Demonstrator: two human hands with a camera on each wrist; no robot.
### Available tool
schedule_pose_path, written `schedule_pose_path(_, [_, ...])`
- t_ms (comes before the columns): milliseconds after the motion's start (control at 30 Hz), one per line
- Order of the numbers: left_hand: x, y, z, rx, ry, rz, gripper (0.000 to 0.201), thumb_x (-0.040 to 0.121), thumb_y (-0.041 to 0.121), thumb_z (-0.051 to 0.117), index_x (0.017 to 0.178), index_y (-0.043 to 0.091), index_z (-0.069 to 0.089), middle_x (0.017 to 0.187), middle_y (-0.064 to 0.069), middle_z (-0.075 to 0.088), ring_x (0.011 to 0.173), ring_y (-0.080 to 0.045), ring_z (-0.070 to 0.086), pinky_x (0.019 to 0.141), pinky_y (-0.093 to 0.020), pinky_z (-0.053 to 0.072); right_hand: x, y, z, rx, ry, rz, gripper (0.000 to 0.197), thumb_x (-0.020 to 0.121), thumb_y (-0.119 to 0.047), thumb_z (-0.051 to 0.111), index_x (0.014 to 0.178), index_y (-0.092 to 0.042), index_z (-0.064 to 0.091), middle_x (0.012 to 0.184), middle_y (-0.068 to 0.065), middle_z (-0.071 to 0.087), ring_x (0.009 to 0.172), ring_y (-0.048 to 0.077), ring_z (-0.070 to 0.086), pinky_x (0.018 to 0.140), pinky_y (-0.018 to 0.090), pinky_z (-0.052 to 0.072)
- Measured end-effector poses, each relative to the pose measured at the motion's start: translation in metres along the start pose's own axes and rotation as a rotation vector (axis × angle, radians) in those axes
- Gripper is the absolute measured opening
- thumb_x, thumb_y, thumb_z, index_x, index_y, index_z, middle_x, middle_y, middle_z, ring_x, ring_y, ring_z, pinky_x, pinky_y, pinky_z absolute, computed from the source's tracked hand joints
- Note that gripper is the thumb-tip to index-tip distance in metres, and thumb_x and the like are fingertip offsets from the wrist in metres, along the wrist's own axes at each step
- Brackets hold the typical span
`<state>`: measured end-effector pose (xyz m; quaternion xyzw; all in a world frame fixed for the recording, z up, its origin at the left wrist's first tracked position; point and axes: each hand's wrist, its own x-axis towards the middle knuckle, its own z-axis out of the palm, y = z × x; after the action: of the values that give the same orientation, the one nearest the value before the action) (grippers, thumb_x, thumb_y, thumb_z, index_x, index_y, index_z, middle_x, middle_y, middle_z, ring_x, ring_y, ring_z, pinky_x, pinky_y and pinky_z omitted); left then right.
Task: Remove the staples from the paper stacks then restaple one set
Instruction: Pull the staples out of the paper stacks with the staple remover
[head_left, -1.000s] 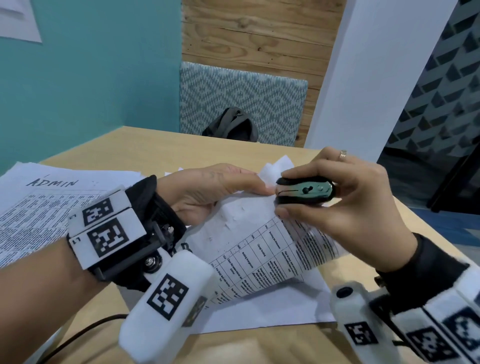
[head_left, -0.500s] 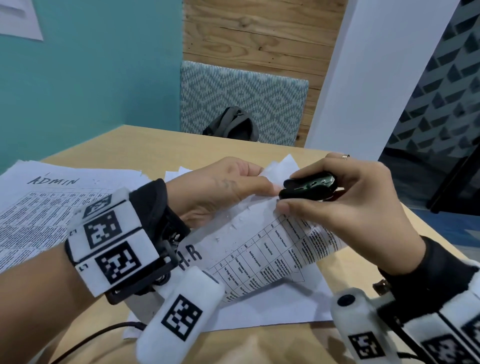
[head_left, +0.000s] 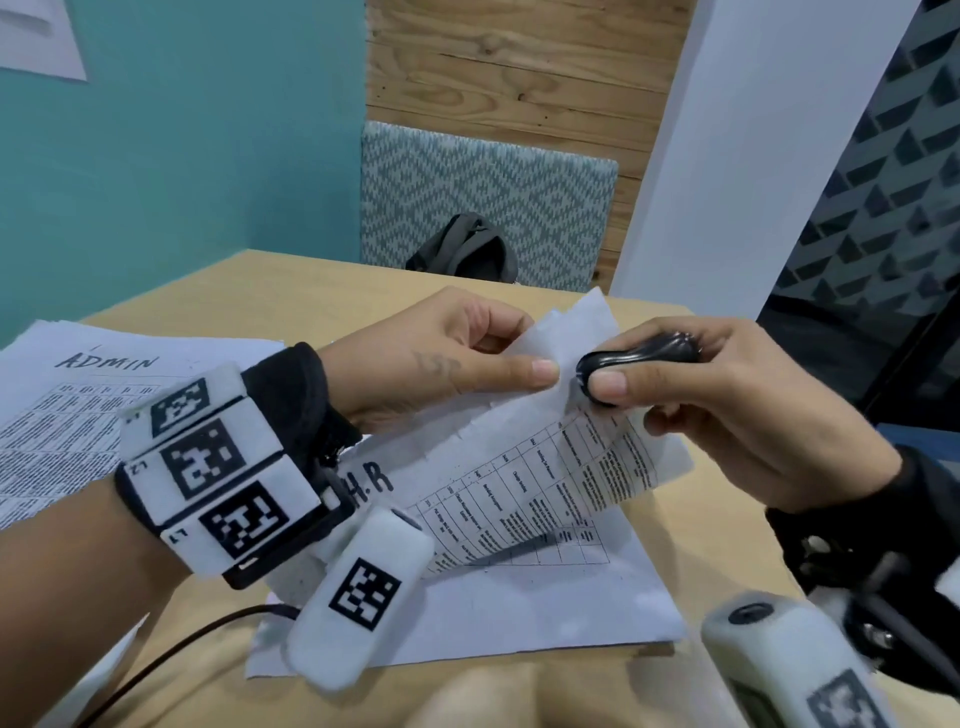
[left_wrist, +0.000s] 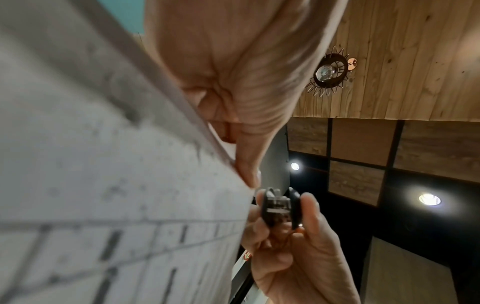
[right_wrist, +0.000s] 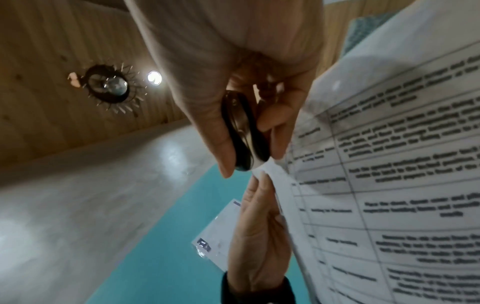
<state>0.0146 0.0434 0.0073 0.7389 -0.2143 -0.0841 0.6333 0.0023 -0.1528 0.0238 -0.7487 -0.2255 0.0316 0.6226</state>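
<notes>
A printed paper stack marked "H.R" is lifted off the table at its far corner. My left hand pinches that corner between thumb and fingers; in the left wrist view the stack fills the left side. My right hand grips a small black staple remover between thumb and fingers, its nose against the pinched corner. The remover touches the paper's corner in the right wrist view, and shows again in the left wrist view. No staple is visible.
A second stack marked "ADMIN" lies on the wooden table at the left. Loose white sheets lie under the lifted stack. A patterned chair with a dark bag stands beyond the table. A black cable runs near the front edge.
My right hand has rolled the staple remover, so its green side no longer faces up. The left hand lifted the paper corner a little higher while keeping its pinch.
</notes>
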Motion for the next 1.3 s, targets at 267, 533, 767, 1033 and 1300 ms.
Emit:
schedule_pose_path(267, [0.002, 0.003, -0.01, 0.09, 0.011, -0.069, 0.044, 0.079, 0.024, 0.058, 0.106, -0.01, 0.058, 0.11, -0.03, 0.062, 0.085, -0.03, 0.06, 0.08, -0.038, 0.049, 0.005, 0.0, -0.015, -0.272, 0.003, -0.042, 0.045, 0.029, -0.013, 0.091, 0.069, -0.007, 0.072, 0.067, 0.011, 0.07, 0.058, 0.015, 0.056, 0.049, 0.021, 0.042])
schedule_pose_path(533, [0.002, 0.001, -0.016, 0.135, 0.061, -0.107, 0.038, 0.071, 0.017, 0.069, 0.103, -0.003, 0.063, 0.102, -0.022, 0.068, 0.082, -0.029, 0.063, 0.076, -0.037, 0.053, 0.005, 0.003, -0.021, -0.788, -0.145, 0.066, 0.037, 0.045, -0.029, 0.092, 0.078, -0.025, 0.074, 0.095, -0.01, 0.064, 0.075, 0.013, 0.066, 0.077, 0.031, 0.053])
schedule_pose_path(767, [-0.003, 0.012, -0.013, 0.202, 0.092, 0.024, 0.029, 0.068, 0.008, 0.078, 0.095, 0.006, 0.067, 0.082, -0.021, 0.066, 0.068, -0.025, 0.059, 0.07, -0.034, 0.048, 0.008, 0.001, -0.03, -0.368, -0.422, 0.127, 0.066, 0.031, -0.044, 0.091, 0.088, -0.016, 0.074, 0.099, 0.008, 0.066, 0.08, 0.032, 0.061, 0.072, 0.044, 0.045])
schedule_pose_path(1033, [-0.006, 0.033, 0.003, 0.235, -0.084, 0.054, 0.037, 0.067, 0.001, 0.067, 0.101, 0.014, 0.064, 0.086, -0.009, 0.07, 0.072, -0.015, 0.064, 0.067, -0.029, 0.054, 0.004, 0.001, -0.019, -0.317, -0.522, 0.128, 0.067, 0.032, -0.047, 0.09, 0.09, -0.017, 0.074, 0.09, 0.02, 0.07, 0.078, 0.023, 0.06, 0.077, 0.051, 0.044])
schedule_pose_path(1300, [-0.021, 0.042, -0.016, 0.278, -0.005, 0.071, 0.068, 0.058, -0.002, 0.082, 0.118, 0.017, 0.056, 0.102, -0.001, 0.071, 0.093, -0.01, 0.066, 0.071, -0.015, 0.052, 0.003, -0.001, -0.021, -0.311, -0.377, 0.057, 0.052, 0.036, -0.022, 0.087, 0.086, -0.015, 0.074, 0.072, 0.007, 0.07, 0.065, 0.012, 0.059, 0.061, 0.028, 0.047])
